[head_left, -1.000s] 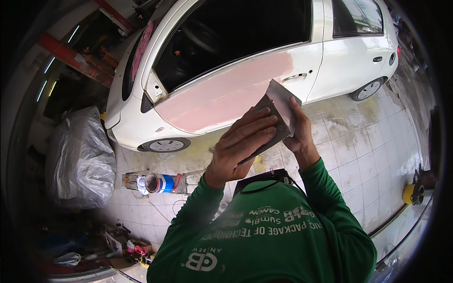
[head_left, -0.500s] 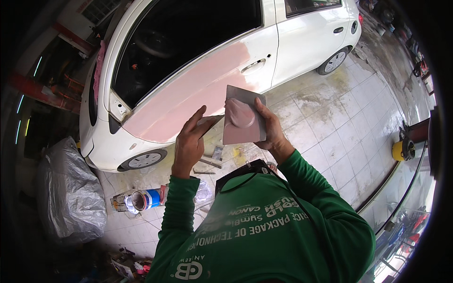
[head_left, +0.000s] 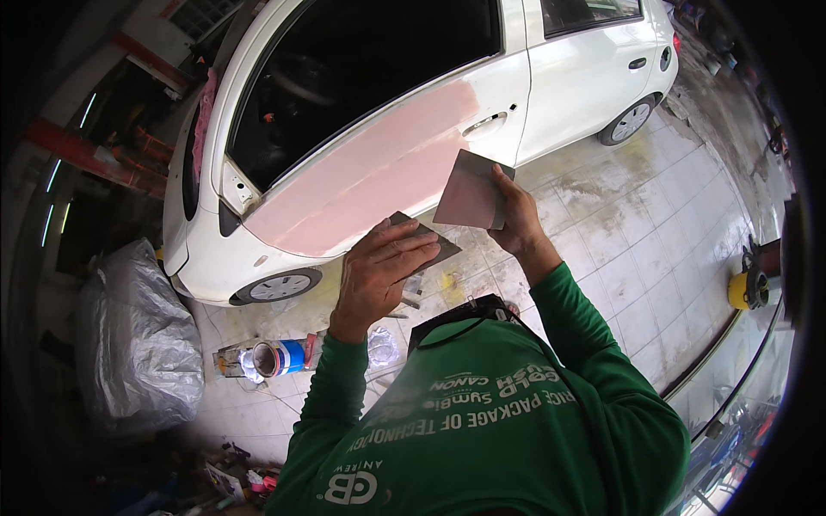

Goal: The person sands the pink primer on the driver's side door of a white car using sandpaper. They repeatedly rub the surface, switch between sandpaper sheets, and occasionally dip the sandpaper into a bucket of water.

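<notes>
Forward of your left hand (head_left: 379, 268), clasping dark plate (head_left: 445, 251): pink patch (head_left: 361, 182), slanting up rightward; right hand (head_left: 518, 217) gripping pinkish plate (head_left: 462, 194).

- Looks like a car-body workshop
- Has 1 white car (head_left: 501, 90) with a pink patch (head_left: 361, 172)
- Has 2 flat spreaders (head_left: 465, 196) held beside the car
- Has a can (head_left: 284, 357) near the car's front wheel (head_left: 280, 286)

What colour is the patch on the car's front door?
The patch is pale pink on the white door; the head view shows it.
</notes>
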Tool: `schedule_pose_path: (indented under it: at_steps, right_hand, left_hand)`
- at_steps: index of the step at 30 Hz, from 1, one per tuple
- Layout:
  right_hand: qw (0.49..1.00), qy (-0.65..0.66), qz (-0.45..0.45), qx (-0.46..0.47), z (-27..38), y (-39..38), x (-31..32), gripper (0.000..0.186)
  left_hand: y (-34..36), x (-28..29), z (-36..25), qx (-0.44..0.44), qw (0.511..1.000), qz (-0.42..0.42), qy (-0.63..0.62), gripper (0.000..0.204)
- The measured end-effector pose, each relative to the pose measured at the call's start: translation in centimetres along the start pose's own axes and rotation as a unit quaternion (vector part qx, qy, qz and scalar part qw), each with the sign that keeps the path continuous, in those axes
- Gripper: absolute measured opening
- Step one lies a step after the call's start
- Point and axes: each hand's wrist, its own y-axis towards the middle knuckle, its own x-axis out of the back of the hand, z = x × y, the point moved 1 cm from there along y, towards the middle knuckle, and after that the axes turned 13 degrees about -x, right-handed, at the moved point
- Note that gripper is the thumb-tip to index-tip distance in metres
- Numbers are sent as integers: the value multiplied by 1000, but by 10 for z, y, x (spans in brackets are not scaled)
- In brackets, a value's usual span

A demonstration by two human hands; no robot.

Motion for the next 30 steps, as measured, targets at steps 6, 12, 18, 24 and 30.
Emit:
schedule_pose_path:
  at_steps: [6,12,18,24,30]
  right_hand:
    - [982,147,111,-44,-2,-23,-53,56]
    - [994,104,23,39,0,-30,-41,57]
    - [934,-239,-95,248,-5,19,11,52]
    - [984,-111,4,143,-19,-10,-30,51]
    - [880,-432,81,177,-28,-17,-13,64]
  left_hand:
    - [27,-21,-7,-26,982,-185,-12,44]
    - [-38,-40,58,152,980,-128,18,50]
    - [-19,-51,25,324,506,-476,-643,39]
    - [-21,-75,32,380,456,-455,-664,39]
    - [-2,-50,60,362,501,-469,-631,37]
